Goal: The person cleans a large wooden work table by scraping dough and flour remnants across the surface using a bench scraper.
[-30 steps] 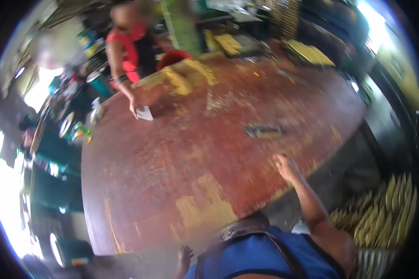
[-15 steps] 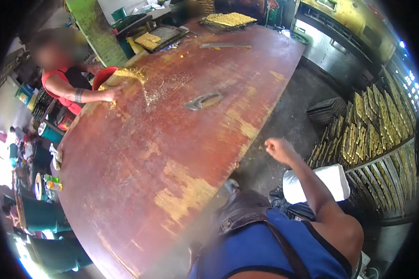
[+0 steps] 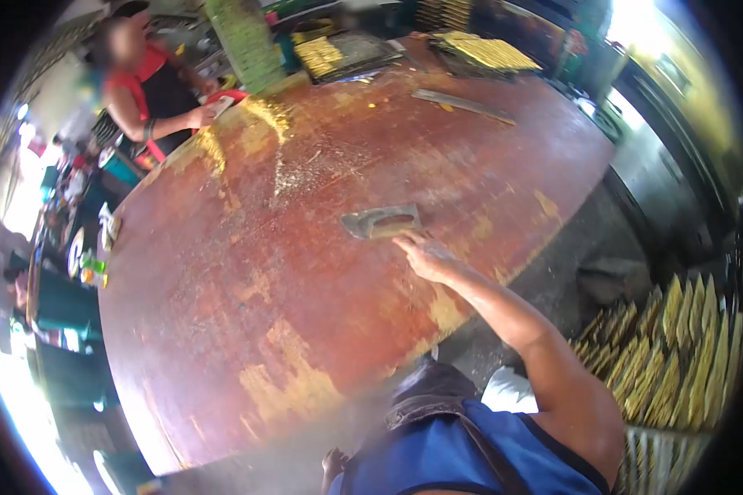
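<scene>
My right hand [image 3: 425, 256] reaches over the worn red tabletop [image 3: 223, 305], its fingers stretched to the near edge of a flat metal scraper [image 3: 382, 222] with a handle slot. The fingertips meet or overlap the scraper's handle side, and no grip round it shows. Low in the view, beside the blue clothing, my left hand [image 3: 335, 459] hangs near the table's edge, small and dim, so its fingers are hard to make out. Pale crumbs [image 3: 305, 175] lie beyond the scraper.
Across the table a co-worker [image 3: 153, 99] in red and black holds a pale flat piece by a red container. Yellow crumbly heaps [image 3: 270, 115], a long metal strip [image 3: 464, 107] and loaded trays [image 3: 487, 52] are along the far side. Racked trays [image 3: 660, 355] stand at right.
My right hand has moved forward from the table's near edge to the scraper, and its fingers have opened out. The co-worker's hand has lifted from the table. The camera view has shifted.
</scene>
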A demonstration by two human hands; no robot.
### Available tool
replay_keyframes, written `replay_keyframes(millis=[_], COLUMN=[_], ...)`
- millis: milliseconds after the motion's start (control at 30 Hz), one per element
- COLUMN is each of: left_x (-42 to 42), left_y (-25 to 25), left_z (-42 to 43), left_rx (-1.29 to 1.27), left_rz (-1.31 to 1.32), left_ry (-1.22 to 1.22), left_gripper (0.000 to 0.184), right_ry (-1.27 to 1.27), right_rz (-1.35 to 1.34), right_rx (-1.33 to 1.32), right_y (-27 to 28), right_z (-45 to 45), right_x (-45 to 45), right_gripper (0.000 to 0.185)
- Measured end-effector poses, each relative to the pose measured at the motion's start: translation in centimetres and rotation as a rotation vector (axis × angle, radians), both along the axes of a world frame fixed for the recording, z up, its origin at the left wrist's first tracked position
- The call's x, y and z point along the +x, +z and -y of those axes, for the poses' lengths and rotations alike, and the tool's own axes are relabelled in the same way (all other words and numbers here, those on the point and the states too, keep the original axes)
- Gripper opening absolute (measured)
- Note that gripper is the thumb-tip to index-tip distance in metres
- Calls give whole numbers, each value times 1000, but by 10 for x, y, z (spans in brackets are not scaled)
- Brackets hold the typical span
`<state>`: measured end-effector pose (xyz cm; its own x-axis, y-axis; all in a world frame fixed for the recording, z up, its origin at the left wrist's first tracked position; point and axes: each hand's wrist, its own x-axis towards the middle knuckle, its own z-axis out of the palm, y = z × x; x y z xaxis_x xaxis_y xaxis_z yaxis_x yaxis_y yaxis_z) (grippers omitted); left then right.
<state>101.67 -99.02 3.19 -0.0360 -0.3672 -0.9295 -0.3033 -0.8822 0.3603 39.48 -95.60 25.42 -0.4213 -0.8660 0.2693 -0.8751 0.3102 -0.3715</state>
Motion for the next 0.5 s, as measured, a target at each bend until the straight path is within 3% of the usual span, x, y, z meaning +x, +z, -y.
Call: replay_keyframes(millis=[33, 133, 167, 233, 300, 333, 400, 500], left_x=[-9, -38, -49, -76, -78, -86, -97, -108], left_y=[2, 6, 5, 4, 12, 10, 2, -8], left_z=[-14, -43, -47, -51, -50, -49, -36, -32], left_rx=[16, 18, 13, 17, -17, -43, -10, 24], left_rz=[6, 2, 0, 6, -78, 45, 76, 71], left_ry=[-6, -31, -36, -40, -192, -115, -97, -78], left_gripper=[33, 39, 41, 43, 38, 38, 40, 43], right_ry=[54, 166, 141, 191, 122, 157, 96, 46], right_rz=[-181, -88, -187, -125, -58, -62, -328, -199], right_rx=[73, 293, 251, 295, 84, -30, 145, 219], right_y=[-33, -25, -28, -12, -29, 14, 48, 28], right_z=[19, 54, 56, 46, 18, -8, -64, -164], right_x=[-21, -46, -52, -71, -91, -82, -75, -73], right_gripper=[49, 51, 46, 42, 39, 42, 38, 33])
